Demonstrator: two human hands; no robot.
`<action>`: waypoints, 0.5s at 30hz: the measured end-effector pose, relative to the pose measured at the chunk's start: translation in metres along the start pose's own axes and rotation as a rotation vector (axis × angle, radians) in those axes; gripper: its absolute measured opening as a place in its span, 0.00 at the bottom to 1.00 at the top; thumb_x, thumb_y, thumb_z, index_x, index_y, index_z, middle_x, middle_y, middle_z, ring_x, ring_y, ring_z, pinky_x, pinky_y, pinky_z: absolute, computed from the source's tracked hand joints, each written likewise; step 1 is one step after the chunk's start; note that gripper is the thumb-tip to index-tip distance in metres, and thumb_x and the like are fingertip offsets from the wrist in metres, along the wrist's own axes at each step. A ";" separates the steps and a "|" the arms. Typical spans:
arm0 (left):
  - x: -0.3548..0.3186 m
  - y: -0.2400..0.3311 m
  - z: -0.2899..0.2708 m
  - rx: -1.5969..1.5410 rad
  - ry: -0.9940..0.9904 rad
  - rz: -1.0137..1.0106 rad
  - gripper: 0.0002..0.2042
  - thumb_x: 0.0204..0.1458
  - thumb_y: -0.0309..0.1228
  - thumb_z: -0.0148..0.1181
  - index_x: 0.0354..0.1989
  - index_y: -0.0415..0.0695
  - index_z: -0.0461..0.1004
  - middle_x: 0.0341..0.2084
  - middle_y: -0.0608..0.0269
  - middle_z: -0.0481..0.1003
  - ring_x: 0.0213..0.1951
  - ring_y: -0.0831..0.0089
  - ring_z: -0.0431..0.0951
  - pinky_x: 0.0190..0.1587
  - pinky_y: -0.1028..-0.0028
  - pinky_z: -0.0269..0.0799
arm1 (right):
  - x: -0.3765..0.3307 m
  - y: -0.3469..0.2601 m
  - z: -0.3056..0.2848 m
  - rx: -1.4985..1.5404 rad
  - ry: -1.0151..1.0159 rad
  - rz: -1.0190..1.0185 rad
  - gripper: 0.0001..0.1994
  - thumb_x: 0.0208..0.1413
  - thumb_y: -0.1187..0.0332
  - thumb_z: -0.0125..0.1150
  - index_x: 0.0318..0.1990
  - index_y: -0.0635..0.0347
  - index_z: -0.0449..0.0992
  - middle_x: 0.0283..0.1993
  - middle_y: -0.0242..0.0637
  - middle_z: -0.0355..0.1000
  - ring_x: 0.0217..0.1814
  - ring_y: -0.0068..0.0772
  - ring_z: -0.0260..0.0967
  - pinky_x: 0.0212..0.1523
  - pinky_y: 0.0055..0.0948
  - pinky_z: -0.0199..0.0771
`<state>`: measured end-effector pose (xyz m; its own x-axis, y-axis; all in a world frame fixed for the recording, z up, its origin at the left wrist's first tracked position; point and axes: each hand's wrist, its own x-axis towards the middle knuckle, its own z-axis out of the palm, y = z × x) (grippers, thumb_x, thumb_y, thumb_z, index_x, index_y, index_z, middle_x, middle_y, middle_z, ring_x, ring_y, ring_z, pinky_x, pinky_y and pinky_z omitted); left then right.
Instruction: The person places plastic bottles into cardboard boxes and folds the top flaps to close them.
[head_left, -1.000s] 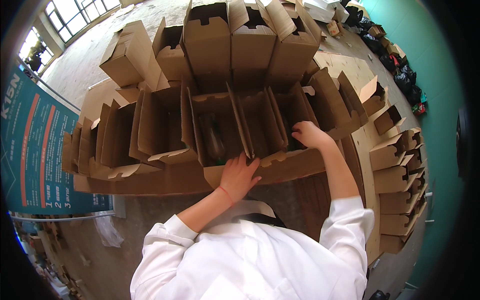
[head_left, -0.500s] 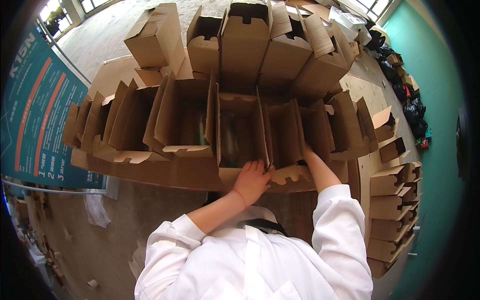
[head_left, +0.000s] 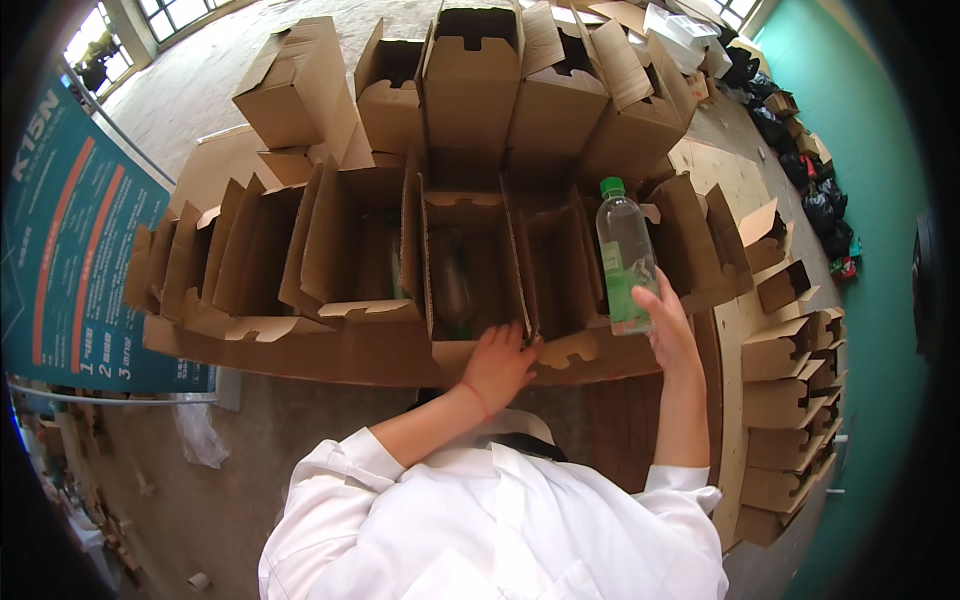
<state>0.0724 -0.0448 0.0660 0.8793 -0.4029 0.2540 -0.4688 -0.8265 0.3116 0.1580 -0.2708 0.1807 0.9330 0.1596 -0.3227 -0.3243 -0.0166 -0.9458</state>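
My right hand [head_left: 668,322] is wrapped round the lower part of a clear plastic bottle [head_left: 622,225] with a green cap and a green label. It holds the bottle nearly upright above the right-hand boxes. My left hand [head_left: 499,368] grips the front edge of an open cardboard box [head_left: 466,352], its fingers bent over the rim. Inside that box lies another clear bottle [head_left: 456,285], partly in shadow. A further bottle [head_left: 398,262] shows dimly in the open box [head_left: 350,232] to its left.
More open boxes [head_left: 262,235] stand in a row on both sides. Taller cardboard boxes [head_left: 470,95] stand behind them. Stacked cartons [head_left: 775,410] sit at the right, near a green wall [head_left: 860,300]. A printed banner [head_left: 85,240] stands at the left.
My right hand has come up out of a right-hand box with the green-capped bottle, which is now in plain view. My left hand has stayed at the box's front edge.
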 end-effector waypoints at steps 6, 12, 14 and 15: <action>0.003 0.001 -0.005 0.012 -0.081 -0.019 0.26 0.43 0.40 0.65 0.54 0.51 0.70 0.40 0.54 0.69 0.44 0.59 0.69 0.45 0.64 0.63 | -0.010 0.025 0.038 0.107 -0.143 -0.025 0.44 0.45 0.64 0.65 0.70 0.63 0.50 0.64 0.45 0.59 0.63 0.35 0.61 0.61 0.28 0.61; 0.003 0.001 -0.003 0.015 0.009 0.014 0.17 0.43 0.39 0.65 0.42 0.50 0.75 0.38 0.56 0.70 0.43 0.60 0.70 0.43 0.65 0.63 | 0.009 0.059 0.079 -0.828 0.131 -0.260 0.35 0.51 0.65 0.62 0.66 0.64 0.56 0.63 0.54 0.59 0.62 0.54 0.61 0.62 0.38 0.61; 0.000 0.001 0.000 -0.008 0.007 0.002 0.15 0.42 0.39 0.65 0.38 0.49 0.75 0.37 0.56 0.70 0.42 0.60 0.70 0.43 0.65 0.63 | 0.022 0.078 0.092 -0.901 0.212 -0.377 0.32 0.52 0.66 0.61 0.65 0.64 0.58 0.62 0.54 0.60 0.61 0.57 0.61 0.62 0.40 0.62; 0.000 0.000 0.000 -0.018 0.003 -0.002 0.14 0.42 0.38 0.65 0.37 0.49 0.76 0.37 0.56 0.70 0.42 0.60 0.70 0.43 0.65 0.63 | 0.026 0.086 0.096 -1.032 0.316 -0.633 0.26 0.55 0.68 0.58 0.60 0.65 0.63 0.61 0.52 0.61 0.60 0.56 0.61 0.60 0.41 0.64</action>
<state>0.0727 -0.0448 0.0660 0.8799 -0.4001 0.2564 -0.4686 -0.8200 0.3286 0.1396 -0.1732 0.0949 0.9232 0.1803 0.3393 0.3346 -0.8114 -0.4792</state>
